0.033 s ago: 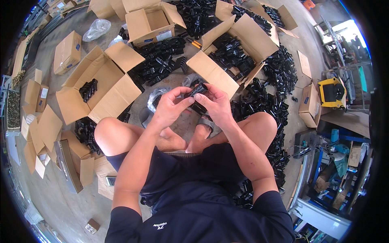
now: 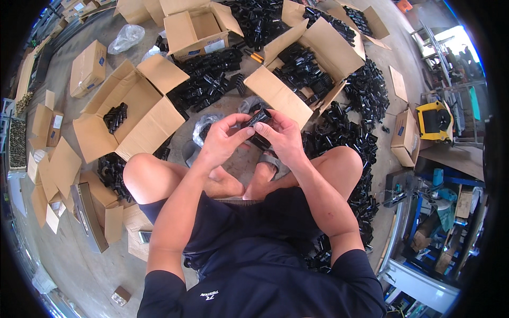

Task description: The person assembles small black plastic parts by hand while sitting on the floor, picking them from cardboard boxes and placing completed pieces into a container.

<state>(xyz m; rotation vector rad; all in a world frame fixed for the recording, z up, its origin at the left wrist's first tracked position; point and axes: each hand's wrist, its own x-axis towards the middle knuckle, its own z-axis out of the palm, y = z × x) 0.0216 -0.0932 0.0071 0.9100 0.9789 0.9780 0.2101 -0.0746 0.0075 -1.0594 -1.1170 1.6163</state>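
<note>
Between my hands, above my feet, is a glossy black tubular part (image 2: 259, 118), tilted up to the right. My left hand (image 2: 223, 141) pinches its left end with thumb and fingers. My right hand (image 2: 282, 139) grips the other end, its thumb pressed on the near side. More black shows beneath the thumbs, but I cannot tell whether it is the same part. Ahead to the left, an open cardboard box (image 2: 95, 130) holds a few similar black parts (image 2: 116, 117). Another open box (image 2: 278, 95), ahead to the right, is filled with many of them.
Loose black parts (image 2: 366, 138) are heaped along my right side and ahead. An open carton (image 2: 193, 32) stands farther off, beside clear plastic bags (image 2: 127, 39). A yellow machine (image 2: 435, 122) and a metal rack (image 2: 440, 212) are at the right. A phone (image 2: 145, 237) lies on cardboard at my left.
</note>
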